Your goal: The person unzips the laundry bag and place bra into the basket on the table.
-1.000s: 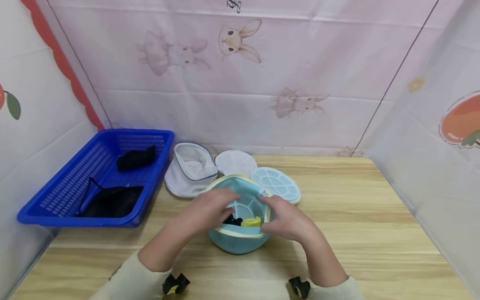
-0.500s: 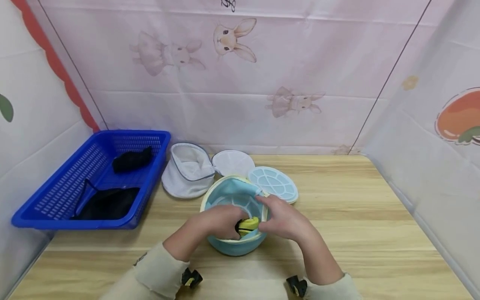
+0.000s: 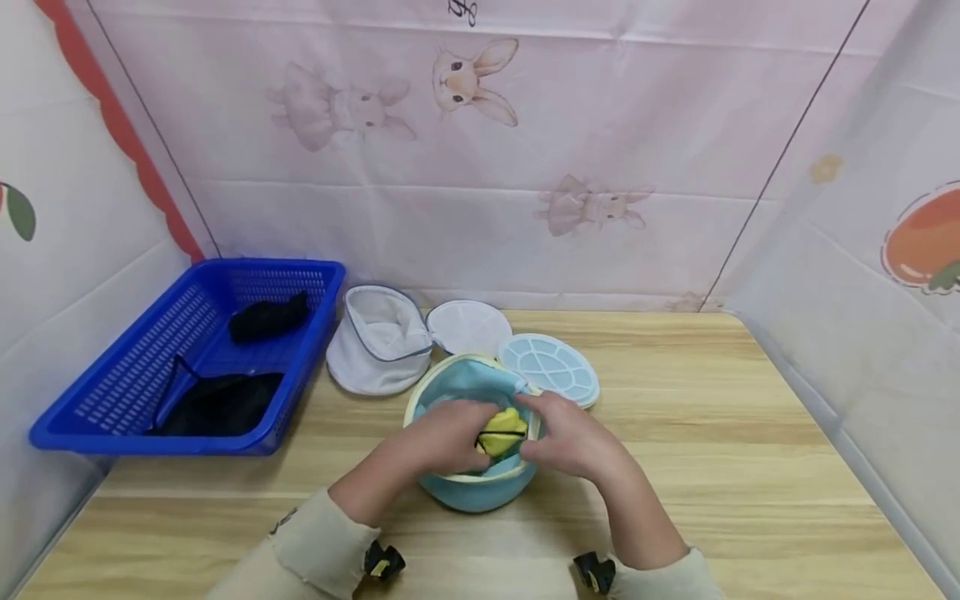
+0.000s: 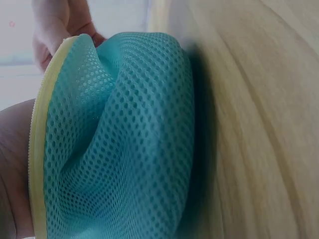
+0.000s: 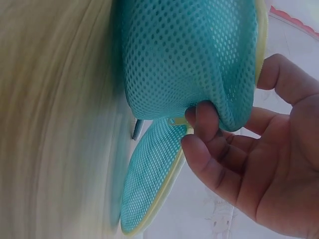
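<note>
A light-blue mesh laundry bag (image 3: 480, 497) with a yellow zip edge stands unzipped on the table. Inside its mouth, my left hand (image 3: 453, 437) holds a bunched yellow cloth (image 3: 504, 430) with black trim, thumb and fingers at its left side. My right hand (image 3: 573, 437) grips the bag's right rim; in the right wrist view, fingers are curled round the mesh wall (image 5: 184, 59). The bag's round lid (image 3: 551, 369) lies folded back behind it. In the left wrist view, the mesh wall (image 4: 134, 134) hides my left fingers.
A white mesh bag (image 3: 378, 367) stands open behind on the left, its round lid (image 3: 471, 327) laid out beside it. At far left sits a blue plastic basket (image 3: 300, 404) with two black cloth items (image 3: 225, 404). A printed sheet (image 3: 465, 250) walls off the table's back.
My left hand has gone down into the bag and taken hold of the yellow cloth, which now sits higher and nearer the right rim. My right hand has stayed at the rim.
</note>
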Demonstrator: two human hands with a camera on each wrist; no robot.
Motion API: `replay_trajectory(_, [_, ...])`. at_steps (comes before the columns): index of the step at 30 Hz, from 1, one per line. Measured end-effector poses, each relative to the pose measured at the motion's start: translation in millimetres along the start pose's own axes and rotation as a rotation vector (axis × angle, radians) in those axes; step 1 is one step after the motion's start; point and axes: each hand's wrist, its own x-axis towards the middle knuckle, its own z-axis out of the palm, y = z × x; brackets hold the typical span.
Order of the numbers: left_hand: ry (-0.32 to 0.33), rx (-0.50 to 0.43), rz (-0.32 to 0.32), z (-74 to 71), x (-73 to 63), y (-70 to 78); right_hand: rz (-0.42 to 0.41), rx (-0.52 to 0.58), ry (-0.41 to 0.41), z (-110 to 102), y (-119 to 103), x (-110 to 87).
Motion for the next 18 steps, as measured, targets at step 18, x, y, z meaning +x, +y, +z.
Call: replay_trajectory(18, [0.825, -0.004, 0.007, -87.1, -77.0, -57.1, 0.159, -0.012, 0.082, -13.0, 15.6, 0.6])
